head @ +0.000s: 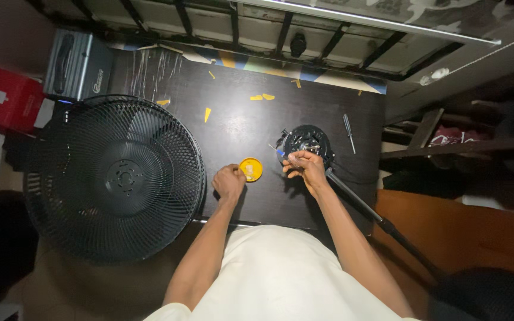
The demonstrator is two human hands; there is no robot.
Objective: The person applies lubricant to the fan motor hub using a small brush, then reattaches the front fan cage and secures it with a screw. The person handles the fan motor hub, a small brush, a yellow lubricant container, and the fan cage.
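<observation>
Gripping a slim tool at the rim of the round black motor unit (308, 142), the right hand (307, 168) has its fingers curled together around the shaft, the tip seemingly at the unit's 7 o'clock edge; whether it sits in a screw cannot be told. The left hand (229, 182) is loosely closed, its fingertips pinching or touching the small yellow round container (251, 169), which lies at 3 o'clock of that hand and at 9 o'clock of the motor unit, just beside it on the dark table (233, 113). By the look of it, the step in hand is work on a fastener at the motor housing, with the container serving for small parts; a next move would call for a steady tool tip and the unit kept from turning. A black pole (358, 205) runs from the unit toward 5 o'clock. A spare screwdriver (348, 132) lies at 3 o'clock of the unit, apart from it. A large black fan grille (114, 178) rests at 9 o'clock, overlapping the table's edge, and yellow scraps (262, 97) are scattered at 12 o'clock.
</observation>
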